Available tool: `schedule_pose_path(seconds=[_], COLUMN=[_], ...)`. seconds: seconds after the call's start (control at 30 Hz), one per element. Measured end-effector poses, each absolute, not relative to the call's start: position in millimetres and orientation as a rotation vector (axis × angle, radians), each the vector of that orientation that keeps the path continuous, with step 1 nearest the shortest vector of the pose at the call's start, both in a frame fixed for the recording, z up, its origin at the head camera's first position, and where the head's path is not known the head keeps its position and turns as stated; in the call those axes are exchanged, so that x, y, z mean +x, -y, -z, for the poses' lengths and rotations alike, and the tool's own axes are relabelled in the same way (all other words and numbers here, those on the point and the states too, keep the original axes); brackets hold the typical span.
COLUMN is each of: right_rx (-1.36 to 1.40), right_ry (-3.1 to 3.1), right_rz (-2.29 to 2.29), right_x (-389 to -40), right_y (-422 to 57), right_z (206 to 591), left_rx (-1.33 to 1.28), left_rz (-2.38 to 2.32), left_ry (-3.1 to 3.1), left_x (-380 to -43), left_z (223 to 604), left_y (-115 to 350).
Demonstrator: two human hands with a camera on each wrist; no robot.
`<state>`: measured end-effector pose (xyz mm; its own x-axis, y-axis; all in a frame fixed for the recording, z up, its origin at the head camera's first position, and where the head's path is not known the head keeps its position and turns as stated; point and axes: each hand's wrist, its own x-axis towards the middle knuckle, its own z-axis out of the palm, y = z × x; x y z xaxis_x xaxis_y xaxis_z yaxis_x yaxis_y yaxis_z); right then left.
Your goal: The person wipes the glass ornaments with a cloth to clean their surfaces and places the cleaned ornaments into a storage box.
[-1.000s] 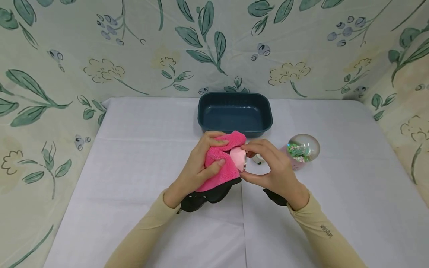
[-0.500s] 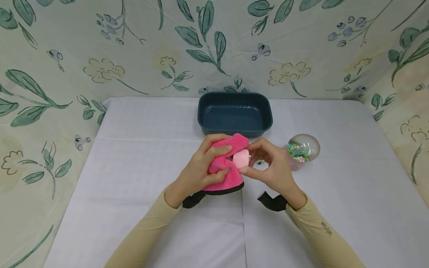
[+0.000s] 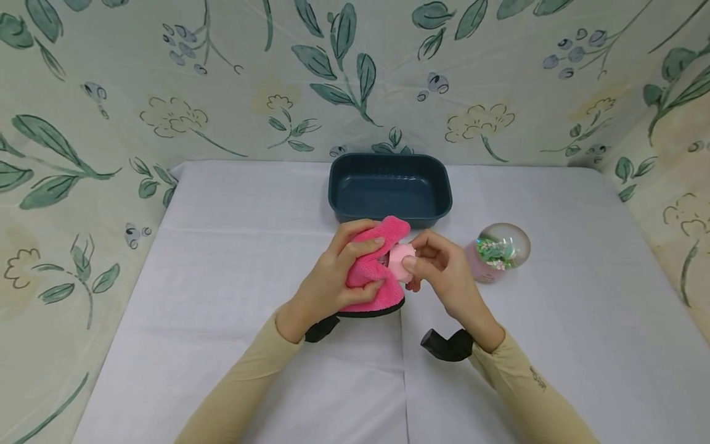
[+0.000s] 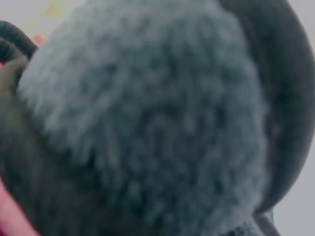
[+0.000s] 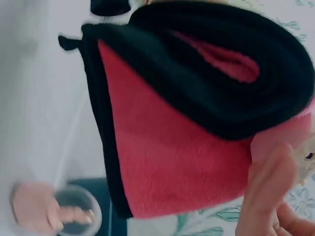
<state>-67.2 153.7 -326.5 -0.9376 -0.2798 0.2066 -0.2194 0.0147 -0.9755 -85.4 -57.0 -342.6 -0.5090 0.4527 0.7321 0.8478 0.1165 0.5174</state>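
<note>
In the head view my left hand (image 3: 330, 280) grips a fluffy pink towel (image 3: 388, 302) with black edging, bunched around the left side of a small pale pink piece (image 3: 398, 264). My right hand (image 3: 449, 271) pinches that piece at its right side, thumb on its face. Close up in the right wrist view, the towel (image 5: 172, 167) hangs folded, and a cream figure (image 5: 309, 157) with a dark spot shows beside the pale pink piece (image 5: 275, 140). The towel's grey side (image 4: 162, 123) fills the left wrist view, so the left fingers are hidden there.
A snow globe (image 3: 501, 250) on a pink base stands on the white-covered table (image 3: 222, 259), right of my right hand. Behind my hands sits a dark blue rectangular basin (image 3: 390, 185). A black wrist-worn device (image 3: 446, 345) juts from under the right wrist.
The pale pink piece has turned and now shows a rounded face. My right thumb has moved from its lower edge onto that face. The left hand keeps its grip on the towel.
</note>
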Motion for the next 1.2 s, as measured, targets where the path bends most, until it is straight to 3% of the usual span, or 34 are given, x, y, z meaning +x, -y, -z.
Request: schedule_pose_path(seconds=[0.13, 0.33, 0.43, 1.2], right_rx=[-0.637, -1.158, -1.276, -0.676], right_ry=[-2.356, -2.647, -2.729, -2.088], right_rz=[2.010, 1.786, 1.699, 2.269], right_x=[-65, -68, -71, -67], right_y=[-154, -156, -157, -167], right_z=[326, 322, 320, 332], left_rx=[-1.179, -1.043, -1.070, -1.031], left_rz=[1.456, 1.527, 1.513, 1.456], left_ry=[1.995, 2.014, 2.029, 1.977], left_x=[-86, -86, -85, -91], left_z=[344, 343, 342, 346], left_y=[56, 58, 59, 64])
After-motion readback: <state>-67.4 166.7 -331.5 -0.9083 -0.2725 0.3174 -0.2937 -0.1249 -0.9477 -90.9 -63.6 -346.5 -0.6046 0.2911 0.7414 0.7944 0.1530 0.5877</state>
